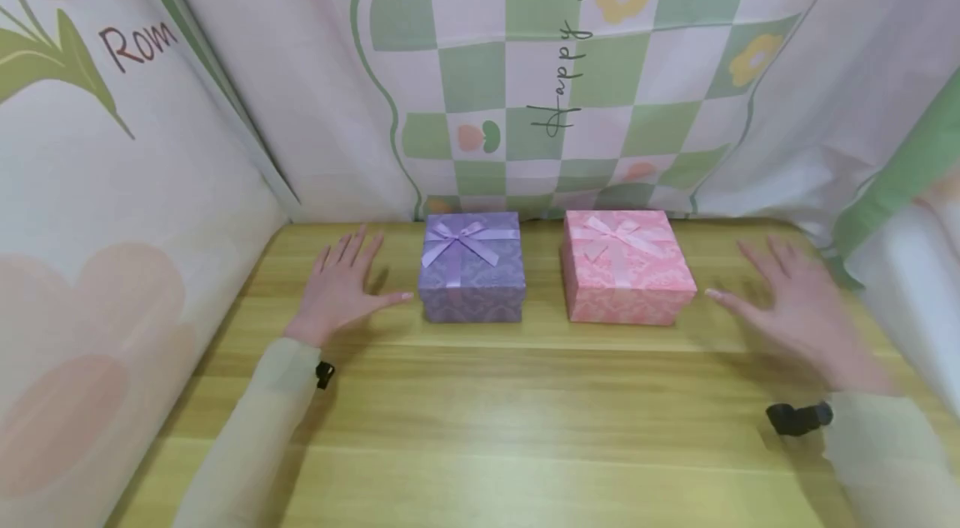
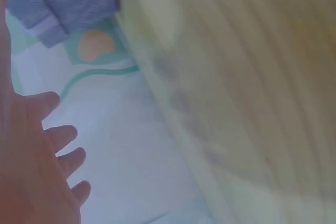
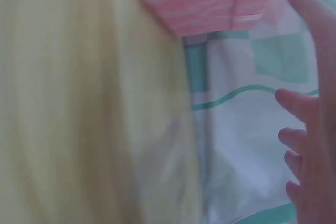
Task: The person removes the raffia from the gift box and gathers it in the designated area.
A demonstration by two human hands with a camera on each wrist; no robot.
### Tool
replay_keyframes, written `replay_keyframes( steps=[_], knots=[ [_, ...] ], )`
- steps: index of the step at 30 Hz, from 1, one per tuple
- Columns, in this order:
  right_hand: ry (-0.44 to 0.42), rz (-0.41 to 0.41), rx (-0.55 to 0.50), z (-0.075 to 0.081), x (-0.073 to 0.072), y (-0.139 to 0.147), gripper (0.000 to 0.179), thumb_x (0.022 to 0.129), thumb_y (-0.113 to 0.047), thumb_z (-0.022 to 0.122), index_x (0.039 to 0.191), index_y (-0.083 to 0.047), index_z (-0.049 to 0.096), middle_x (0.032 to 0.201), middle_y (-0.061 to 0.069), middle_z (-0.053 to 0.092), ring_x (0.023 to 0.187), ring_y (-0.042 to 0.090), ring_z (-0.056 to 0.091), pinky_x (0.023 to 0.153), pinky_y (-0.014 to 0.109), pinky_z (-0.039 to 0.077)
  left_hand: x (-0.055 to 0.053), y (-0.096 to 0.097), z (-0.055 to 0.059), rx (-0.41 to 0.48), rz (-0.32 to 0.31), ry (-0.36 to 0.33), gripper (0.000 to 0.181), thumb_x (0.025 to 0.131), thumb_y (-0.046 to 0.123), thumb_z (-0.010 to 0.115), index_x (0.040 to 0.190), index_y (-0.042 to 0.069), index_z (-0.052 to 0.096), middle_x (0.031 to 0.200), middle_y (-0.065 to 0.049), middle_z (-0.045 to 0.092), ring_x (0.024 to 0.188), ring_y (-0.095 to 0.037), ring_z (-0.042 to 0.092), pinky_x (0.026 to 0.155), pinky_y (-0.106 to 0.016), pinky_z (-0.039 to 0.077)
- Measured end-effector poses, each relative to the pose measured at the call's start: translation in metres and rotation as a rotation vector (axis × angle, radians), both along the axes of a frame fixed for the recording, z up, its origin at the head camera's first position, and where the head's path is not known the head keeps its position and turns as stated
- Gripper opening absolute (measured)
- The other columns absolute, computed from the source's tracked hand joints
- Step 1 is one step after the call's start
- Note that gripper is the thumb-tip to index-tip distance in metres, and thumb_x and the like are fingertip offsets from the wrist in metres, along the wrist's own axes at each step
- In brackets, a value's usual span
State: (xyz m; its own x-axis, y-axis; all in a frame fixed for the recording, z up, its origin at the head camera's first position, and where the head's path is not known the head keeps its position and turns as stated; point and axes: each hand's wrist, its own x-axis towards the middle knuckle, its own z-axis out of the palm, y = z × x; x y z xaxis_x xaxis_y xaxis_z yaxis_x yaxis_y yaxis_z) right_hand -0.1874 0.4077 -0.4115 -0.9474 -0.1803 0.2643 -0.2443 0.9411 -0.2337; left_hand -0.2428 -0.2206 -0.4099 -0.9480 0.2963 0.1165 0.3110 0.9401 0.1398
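1. Head view shows two lidded gift boxes near the back edge of the light wooden table (image 1: 480,428): a lilac patterned cardboard box with a satin bow (image 1: 471,268) and, well apart to its right, a pink patterned cardboard box with a pink bow (image 1: 626,266).
2. Flat and spread, the left hand (image 1: 341,288) lies on the table just beside the lilac box, thumb pointing at its lower left corner but not touching it. Its grip is fully open and has hold of nothing.
3. On the far side of the pink box is the right hand (image 1: 798,307), fingers straight and fanned, somewhat blurred. Its grip is likewise open and empty, thumb tip near the box's right side.
4. Both wrist views are blurred; each shows splayed fingers and a corner of its box against the checked cloth backdrop (image 1: 525,78).
5. As a judgement: the boxes look light and the lids loose, so a squeeze from the side could slide a box or tip its lid, and a careless grip could crush a bow.
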Motion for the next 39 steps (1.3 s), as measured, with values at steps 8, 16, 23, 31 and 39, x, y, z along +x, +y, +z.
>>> replay_keyframes(
  steps=[8, 16, 23, 31, 39],
  knots=[
    [0.041, 0.037, -0.111, 0.038, 0.001, -0.024, 0.074, 0.106, -0.038, 0.052, 0.162, -0.002, 0.020, 0.165, 0.027, 0.006, 0.150, 0.048, -0.001, 0.117, 0.062, -0.005, 0.002, 0.015, 0.013, 0.150, -0.054, -0.026, 0.120, 0.082, 0.083, 0.056, 0.165, 0.011, 0.008, 0.168, -0.015, 0.006, 0.152, -0.037, 0.009, 0.121, -0.053, 0.010],
    [0.001, 0.030, -0.293, 0.059, 0.003, -0.072, 0.080, 0.102, -0.038, 0.063, 0.161, -0.003, 0.024, 0.163, 0.025, 0.021, 0.145, 0.053, 0.020, 0.116, 0.066, 0.011, 0.007, 0.037, 0.005, 0.536, -0.063, -0.106, 0.121, 0.080, 0.071, 0.073, 0.164, 0.012, 0.010, 0.168, -0.010, 0.013, 0.152, -0.034, 0.016, 0.120, -0.055, 0.016],
    [-0.054, 0.091, -0.458, 0.062, 0.010, -0.131, 0.084, 0.093, -0.040, 0.076, 0.162, -0.018, 0.032, 0.160, 0.022, 0.033, 0.140, 0.053, 0.031, 0.106, 0.075, 0.026, 0.015, 0.058, -0.009, 0.700, -0.054, -0.139, 0.119, 0.079, 0.065, 0.077, 0.165, 0.017, 0.011, 0.168, -0.007, 0.014, 0.152, -0.030, 0.016, 0.119, -0.055, 0.018],
    [-0.210, 0.290, -0.749, 0.046, 0.020, -0.202, 0.081, 0.093, -0.024, 0.078, 0.160, -0.012, 0.034, 0.160, 0.014, 0.035, 0.144, 0.038, 0.035, 0.110, 0.051, 0.037, 0.020, 0.068, -0.017, 0.716, -0.059, -0.194, 0.119, 0.080, 0.063, 0.079, 0.164, 0.011, 0.013, 0.168, -0.010, 0.016, 0.151, -0.032, 0.019, 0.119, -0.053, 0.019],
    [-0.369, 0.302, -0.801, 0.018, 0.014, -0.253, 0.097, 0.093, -0.038, 0.076, 0.164, -0.009, 0.017, 0.167, 0.014, 0.016, 0.149, 0.037, 0.022, 0.118, 0.047, 0.023, 0.018, 0.074, -0.022, 0.862, -0.145, -0.169, 0.110, 0.084, 0.043, 0.085, 0.164, 0.012, 0.015, 0.165, -0.010, 0.025, 0.146, -0.032, 0.031, 0.116, -0.047, 0.030]
  ],
)
